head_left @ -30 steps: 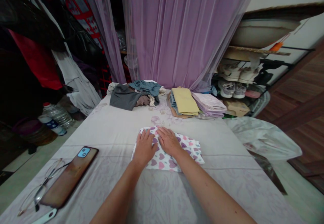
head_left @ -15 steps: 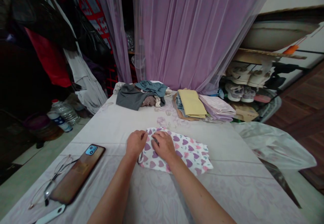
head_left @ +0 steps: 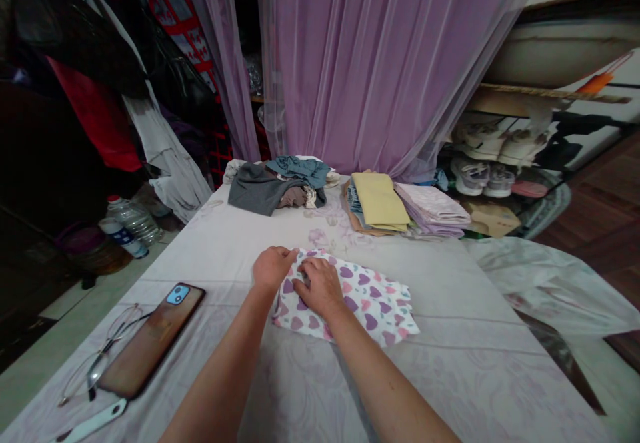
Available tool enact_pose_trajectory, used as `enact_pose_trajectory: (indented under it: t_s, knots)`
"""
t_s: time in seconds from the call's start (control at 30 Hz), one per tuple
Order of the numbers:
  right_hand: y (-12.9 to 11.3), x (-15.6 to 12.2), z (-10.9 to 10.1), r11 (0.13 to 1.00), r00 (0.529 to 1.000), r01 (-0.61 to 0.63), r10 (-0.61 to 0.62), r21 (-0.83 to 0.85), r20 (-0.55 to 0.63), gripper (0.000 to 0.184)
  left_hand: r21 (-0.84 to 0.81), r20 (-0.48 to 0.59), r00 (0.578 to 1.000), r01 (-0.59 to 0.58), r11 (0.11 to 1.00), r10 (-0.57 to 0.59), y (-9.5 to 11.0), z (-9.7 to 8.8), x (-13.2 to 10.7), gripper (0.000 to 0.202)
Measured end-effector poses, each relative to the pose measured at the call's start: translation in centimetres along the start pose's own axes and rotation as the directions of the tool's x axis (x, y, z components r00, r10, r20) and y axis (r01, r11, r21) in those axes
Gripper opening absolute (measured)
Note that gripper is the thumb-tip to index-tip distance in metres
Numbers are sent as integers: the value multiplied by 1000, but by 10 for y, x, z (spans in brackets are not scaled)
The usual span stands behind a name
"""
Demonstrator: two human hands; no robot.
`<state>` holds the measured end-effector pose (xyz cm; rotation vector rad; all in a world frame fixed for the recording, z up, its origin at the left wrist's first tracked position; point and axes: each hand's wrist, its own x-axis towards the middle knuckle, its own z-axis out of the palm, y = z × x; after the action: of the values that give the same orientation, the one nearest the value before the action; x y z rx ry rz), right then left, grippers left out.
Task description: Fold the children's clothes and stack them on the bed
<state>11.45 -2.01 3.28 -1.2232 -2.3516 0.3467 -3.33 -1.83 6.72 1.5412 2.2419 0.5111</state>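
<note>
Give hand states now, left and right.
Left hand: curled, fingertips at the cloth edge; cannot tell if gripping.
Right hand: curled on the cloth; cannot tell if pinching it.

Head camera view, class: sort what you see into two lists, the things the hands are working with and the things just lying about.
Working with: heart-print cloth, left hand, right hand.

Lying about: phone, glasses, yellow folded cloth, lilac folded cloth, grey garment, plastic water bottle.
</note>
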Motion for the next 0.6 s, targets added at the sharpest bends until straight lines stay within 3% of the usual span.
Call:
enact_pose_trajectory:
  t_s: [0.13, 0.3, 0.5, 0.6]
  knots:
    - [-1, 1, -2, 1000, 1000, -8, 8, 13, 13, 20, -48, -41, 999, 9, 999, -11, 0, 7, 2, 27]
    - [-1, 1, -3, 1000, 999, -23, 23, 17, 36, 21, -142, -23, 999, -29, 989, 26, -8, 10, 3, 24]
    - [-3, 1, -4, 998, 997, -56, 56, -19, 45, 52, -156, -92, 995, 22, 988, -37, -11, 15, 4, 29]
    - [-5, 2, -4, 998, 996, -45, 50, -54, 80, 56, -107, -110, 994, 9, 994, -20, -12, 17, 4, 30]
